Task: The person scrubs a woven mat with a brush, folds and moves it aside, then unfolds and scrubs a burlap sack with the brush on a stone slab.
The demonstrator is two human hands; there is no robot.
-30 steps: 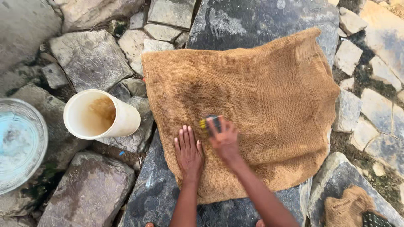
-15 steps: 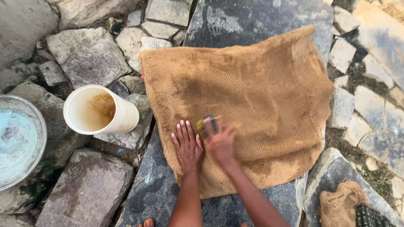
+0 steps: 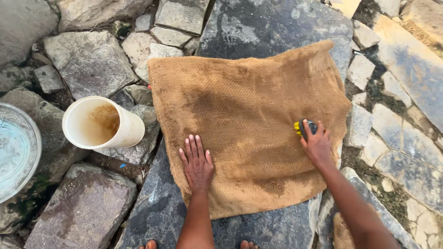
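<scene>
A wet brown burlap sack (image 3: 249, 110) lies spread flat on a large dark stone slab (image 3: 272, 25). My left hand (image 3: 196, 162) presses flat on the sack's near left part, fingers spread. My right hand (image 3: 316, 145) grips a scrubbing brush (image 3: 304, 128) with a dark back and yellow bristles, held against the sack near its right edge. My toes show at the bottom of the view.
A cream plastic bucket (image 3: 99, 123) with murky brown water stands left of the sack on rough stones. A metal basin (image 3: 16, 150) of water sits at the far left edge. Uneven paving stones surround the slab; another piece of burlap (image 3: 341, 233) lies under my right forearm.
My right hand has swept the brush from beside my left hand across to the sack's right edge. My left hand stays flat in place. The view shifted slightly.
</scene>
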